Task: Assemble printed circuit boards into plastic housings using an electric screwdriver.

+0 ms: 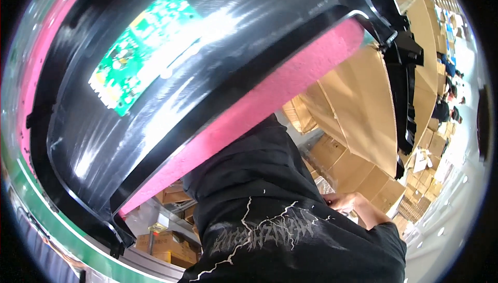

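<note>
My right hand [343,202] is bent in beside the black shirt, at the lower right. Its fingers look curled; what they hold, if anything, is hidden. Just above the fingers is a piece of clear plastic film [324,185]. I cannot see my left hand. In front of me, a green circuit board [140,57] with many small parts lies on the inner face of a large glossy black plastic shell [218,65]. The shell rests tilted across the view on pink foam [259,104], which shows along its near and far edges.
On the right stands an open cardboard box [358,106], with black plastic parts [404,91] along its edge. More cartons [168,246] sit low at the left. A green strip [67,231] borders the work surface. Several people [448,109] and stacked boxes appear far right.
</note>
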A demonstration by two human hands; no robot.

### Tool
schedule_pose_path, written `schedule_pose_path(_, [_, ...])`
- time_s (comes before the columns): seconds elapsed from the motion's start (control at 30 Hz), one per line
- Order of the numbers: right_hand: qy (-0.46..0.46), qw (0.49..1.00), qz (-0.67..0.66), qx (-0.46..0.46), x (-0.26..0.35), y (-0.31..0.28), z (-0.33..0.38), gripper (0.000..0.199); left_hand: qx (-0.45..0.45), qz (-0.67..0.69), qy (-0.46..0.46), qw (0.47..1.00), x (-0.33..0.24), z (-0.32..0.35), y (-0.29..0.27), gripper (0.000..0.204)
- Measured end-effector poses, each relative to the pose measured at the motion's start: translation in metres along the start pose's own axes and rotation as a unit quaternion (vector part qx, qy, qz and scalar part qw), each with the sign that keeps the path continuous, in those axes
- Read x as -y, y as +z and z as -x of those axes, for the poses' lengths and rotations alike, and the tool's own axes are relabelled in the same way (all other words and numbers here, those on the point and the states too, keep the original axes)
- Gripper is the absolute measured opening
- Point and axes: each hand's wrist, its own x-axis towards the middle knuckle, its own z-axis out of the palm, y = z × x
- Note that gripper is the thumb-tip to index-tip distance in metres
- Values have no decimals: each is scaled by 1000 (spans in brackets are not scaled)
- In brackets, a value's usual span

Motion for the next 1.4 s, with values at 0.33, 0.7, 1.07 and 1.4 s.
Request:
schedule_pose_path(0.33, [38, 895, 430, -110, 67, 1, 53, 19, 80, 17, 15, 997, -9, -16, 28, 19])
schedule_pose_path(0.7, [60, 730, 571, -371, 132, 51, 156, 23, 85, 57, 43, 994, -27, -46, 68, 20])
schedule_pose_path(1.07, [-38, 715, 527, -458, 137, 60, 184, 34, 62, 88, 43, 993, -41, -51, 85, 20])
schedule_pose_path(1.4, [-159, 796, 397, -429, 135, 59, 199, 25, 37, 119, 32, 992, -51, -48, 100, 20])
